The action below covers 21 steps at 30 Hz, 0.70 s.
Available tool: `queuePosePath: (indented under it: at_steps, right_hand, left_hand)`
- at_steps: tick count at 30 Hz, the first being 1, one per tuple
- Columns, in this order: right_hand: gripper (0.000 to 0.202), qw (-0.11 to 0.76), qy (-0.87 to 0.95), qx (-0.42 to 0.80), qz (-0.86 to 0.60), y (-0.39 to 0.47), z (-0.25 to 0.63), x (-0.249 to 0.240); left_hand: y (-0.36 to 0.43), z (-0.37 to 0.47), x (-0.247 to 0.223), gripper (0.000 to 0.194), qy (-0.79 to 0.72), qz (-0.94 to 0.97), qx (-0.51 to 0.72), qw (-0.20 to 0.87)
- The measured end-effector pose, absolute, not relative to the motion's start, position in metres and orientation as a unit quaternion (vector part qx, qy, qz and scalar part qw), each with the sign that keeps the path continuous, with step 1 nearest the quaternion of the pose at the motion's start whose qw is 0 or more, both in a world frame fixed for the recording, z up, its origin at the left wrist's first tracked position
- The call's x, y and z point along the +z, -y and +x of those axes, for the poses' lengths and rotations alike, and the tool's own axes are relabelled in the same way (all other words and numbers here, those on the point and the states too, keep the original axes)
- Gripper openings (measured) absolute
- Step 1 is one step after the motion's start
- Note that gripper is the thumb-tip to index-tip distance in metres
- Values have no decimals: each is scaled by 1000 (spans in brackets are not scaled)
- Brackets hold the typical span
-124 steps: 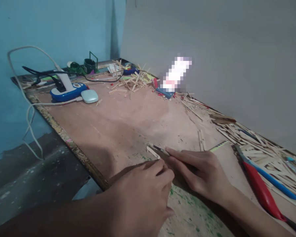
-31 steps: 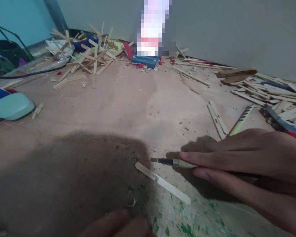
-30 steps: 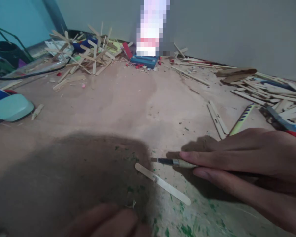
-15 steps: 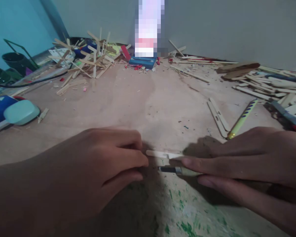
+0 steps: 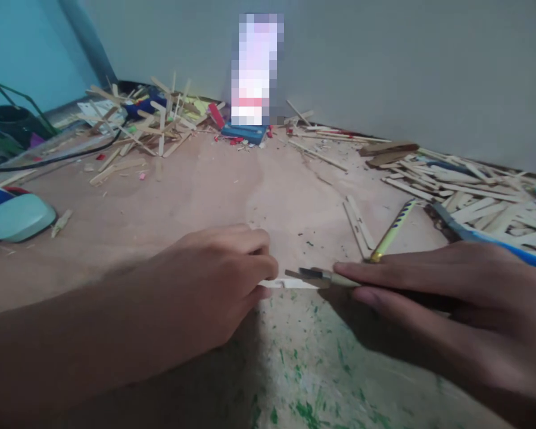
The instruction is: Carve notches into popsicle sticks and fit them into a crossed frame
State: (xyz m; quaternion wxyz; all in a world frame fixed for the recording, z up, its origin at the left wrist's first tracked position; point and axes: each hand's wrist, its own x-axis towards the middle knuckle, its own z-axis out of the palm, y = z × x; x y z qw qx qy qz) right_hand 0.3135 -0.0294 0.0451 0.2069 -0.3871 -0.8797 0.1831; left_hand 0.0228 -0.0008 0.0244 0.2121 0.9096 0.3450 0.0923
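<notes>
My left hand [image 5: 223, 280] pinches the left end of a pale wooden stick [image 5: 295, 284] low over the table, with its fingers curled. Near the middle of the stick is a small notch or mark. In my right hand [image 5: 446, 304], between thumb and forefinger, is a carving tool [image 5: 335, 277] with a dark metal blade that points left. Its blade lies just above the stick's right part; whether the two touch I cannot tell. Beyond my right hand, a yellow patterned pen [image 5: 393, 229] lies beside two notched sticks [image 5: 358, 226].
Loose wooden sticks [image 5: 495, 214] are heaped at the right, behind a blue-edged tool. A tangle of joined sticks [image 5: 161, 122] stands at the back left. A blurred bright screen rests on a blue stand [image 5: 245, 133]. At the left lies a pale green rounded object [image 5: 20, 217].
The view has shifted right and tilted up. My left fingers have closed on the stick's end. My right hand has brought the tool's blade from below the stick to just above it.
</notes>
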Motion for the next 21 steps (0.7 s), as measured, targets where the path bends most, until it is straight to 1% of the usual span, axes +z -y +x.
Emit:
queuePosePath:
  at_steps: [2, 5, 8, 11, 14, 16, 18, 21]
  right_hand:
    - [24, 198, 880, 184, -390, 34, 314, 45]
    - [31, 185, 903, 107, -372, 42, 320, 40]
    - [40, 182, 911, 16, -369, 50, 332, 33]
    - [50, 167, 911, -34, -377, 53, 344, 30]
    - [63, 188, 885, -54, -422, 50, 354, 33]
    - [62, 216, 855, -61, -469, 45, 359, 35]
    - [52, 237, 824, -64, -511, 38, 363, 36]
    - [38, 248, 801, -61, -542, 29, 365, 34]
  left_hand:
    - [-2, 25, 22, 20, -356, 895, 98, 251]
    - [-6, 21, 17, 17, -351, 893, 100, 265]
    - [-9, 9, 13, 22, -317, 914, 116, 226]
    - [-11, -1, 17, 29, -295, 928, 148, 174]
    - [-14, -4, 32, 30, -321, 909, 172, 204]
    - [-16, -4, 44, 27, -332, 893, 176, 248]
    - [-15, -2, 50, 26, -344, 877, 162, 294]
    - [-12, 2, 47, 29, -390, 828, 140, 378]
